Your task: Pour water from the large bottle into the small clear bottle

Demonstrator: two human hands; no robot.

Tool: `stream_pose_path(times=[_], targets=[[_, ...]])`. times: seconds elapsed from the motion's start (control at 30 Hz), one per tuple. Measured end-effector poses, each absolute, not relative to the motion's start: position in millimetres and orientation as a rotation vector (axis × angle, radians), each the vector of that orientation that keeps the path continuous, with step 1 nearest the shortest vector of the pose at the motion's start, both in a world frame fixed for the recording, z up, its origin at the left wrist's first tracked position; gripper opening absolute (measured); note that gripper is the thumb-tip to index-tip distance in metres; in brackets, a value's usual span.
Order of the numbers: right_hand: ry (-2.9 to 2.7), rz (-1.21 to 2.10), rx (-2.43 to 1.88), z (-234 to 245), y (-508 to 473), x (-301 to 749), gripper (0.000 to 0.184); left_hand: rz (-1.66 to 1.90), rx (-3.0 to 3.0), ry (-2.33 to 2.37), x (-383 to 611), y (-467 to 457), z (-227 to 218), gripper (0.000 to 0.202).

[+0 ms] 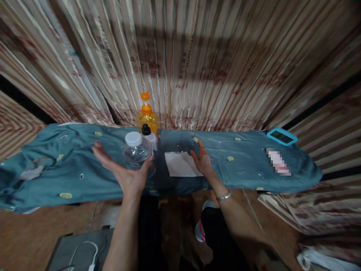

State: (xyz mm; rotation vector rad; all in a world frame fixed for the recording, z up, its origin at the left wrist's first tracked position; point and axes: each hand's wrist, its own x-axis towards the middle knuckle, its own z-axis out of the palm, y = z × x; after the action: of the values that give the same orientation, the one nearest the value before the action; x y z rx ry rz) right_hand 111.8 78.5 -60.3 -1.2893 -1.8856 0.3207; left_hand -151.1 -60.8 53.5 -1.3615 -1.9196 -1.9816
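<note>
Where the pleated, printed curtain [183,75] ends, wrinkled teal cloth [214,175] spreads in a strip. Orange pump bottle [143,118] stands toward its back edge. Clear, round-bodied jar [134,153], smooth white lid, sits upright in front; left hand [129,178] splayed wide at its near side, can't tell contact. White paper [180,164], far edge torn, lies right of the jar; right hand [203,161] loosely open at its right edge, holding nothing.

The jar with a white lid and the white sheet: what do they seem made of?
Jar: probably clear plastic, glossy, since it is see-through with highlights, though possibly glass. White sheet: likely matte paper, dull with a ragged upper edge.
</note>
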Motion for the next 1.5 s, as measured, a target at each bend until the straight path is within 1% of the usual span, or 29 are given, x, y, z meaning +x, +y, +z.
stream_pose_path(times=[0.07,0.13,0.23,0.3,0.37,0.47,0.53,0.6,0.83,0.9,0.97,1.03,1.07,1.13,1.3,1.43,1.5], targets=[[-1.942,0.319,-1.338,-58.8,77.8,111.6,0.064,-2.071,-1.327,-2.087,-153.6,-52.9,34.5,0.15],[-2.024,0.329,-1.4,-56.0,75.0,110.7,0.059,-2.164,-1.232,-2.208,-154.4,-46.7,19.7,0.149],[-2.175,0.359,-1.513,-48.6,67.9,109.3,0.052,-2.142,-1.143,-2.283,-155.5,-41.3,9.1,0.144],[-2.261,0.372,-1.59,-41.9,62.8,108.7,0.049,-2.123,-1.128,-2.316,-156.6,-39.5,7.6,0.136],[-2.321,0.386,-1.657,-34.4,58.7,108.1,0.045,-2.105,-1.109,-2.357,-157.4,-37.9,7.7,0.121],[-2.375,0.434,-1.727,-24.3,54.8,107.0,0.029,-2.088,-1.067,-2.382,-157.7,-35.5,8.9,0.097],[-2.403,0.471,-1.743,-19.5,54.0,106.3,0.017,-2.098,-1.048,-2.371,-157.1,-34.8,10.8,0.091],[-2.414,0.489,-1.752,-16.6,54.5,106.1,0.013,-2.112,-1.017,-2.367,-155.8,-35.7,13.2,0.09],[-2.37,0.474,-1.758,-18.7,59.9,108.4,0.014,-2.14,-1.064,-2.332,-138.4,-42.0,19.6,0.088],[-2.348,0.456,-1.737,-21.7,60.2,109.6,0.02,-2.143,-1.089,-2.317,-129.1,-41.4,20.8,0.085],[-2.32,0.431,-1.7,-25.0,60.0,110.7,0.03,-2.144,-1.133,-2.329,-120.2,-39.9,21.9,0.079],[-2.289,0.404,-1.66,-28.3,60.0,111.7,0.039,-2.145,-1.183,-2.325,-113.0,-37.7,23.4,0.08],[-2.274,0.395,-1.644,-29.9,60.3,112.1,0.04,-2.152,-1.201,-2.315,-110.3,-36.5,24.5,0.082],[-2.247,0.384,-1.618,-32.8,61.7,112.7,0.039,-2.178,-1.23,-2.286,-106.1,-33.8,27.8,0.085],[-2.174,0.406,-1.558,-39.3,68.1,113.6,0.033,-2.238,-1.303,-2.219,-97.6,-26.0,39.8,0.085],[-2.063,0.469,-1.515,-41.6,71.8,113.3,0.031,-2.297,-1.391,-2.241,-87.2,-16.2,40.9,0.077],[-1.989,0.519,-1.487,-40.6,74.1,112.8,0.029,-2.331,-1.414,-2.266,-80.0,-10.2,35.8,0.077]])
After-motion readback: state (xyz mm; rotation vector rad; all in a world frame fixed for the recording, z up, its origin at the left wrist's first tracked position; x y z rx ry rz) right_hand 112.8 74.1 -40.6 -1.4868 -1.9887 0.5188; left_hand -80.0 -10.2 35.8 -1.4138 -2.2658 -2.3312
